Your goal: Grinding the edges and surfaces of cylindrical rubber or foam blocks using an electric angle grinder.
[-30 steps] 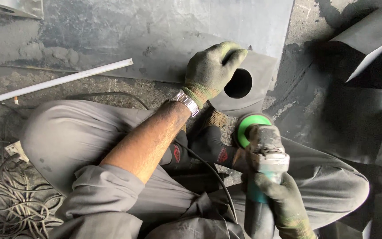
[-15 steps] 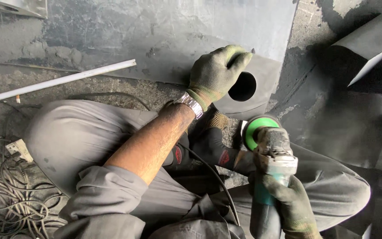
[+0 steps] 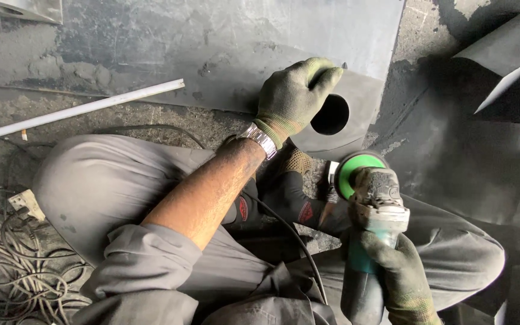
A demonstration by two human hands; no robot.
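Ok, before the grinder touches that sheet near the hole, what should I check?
1. Left hand gloved and pressing the metal sheet beside the round hole: ok.
2. Right hand gripping the angle grinder body: ok.
3. Green guard fitted: ok.
4. Power cable clear of the disc: ok, it runs across the lap.
5. Disc spinning: cannot tell.
6. Left fingers clear of the disc: ok.
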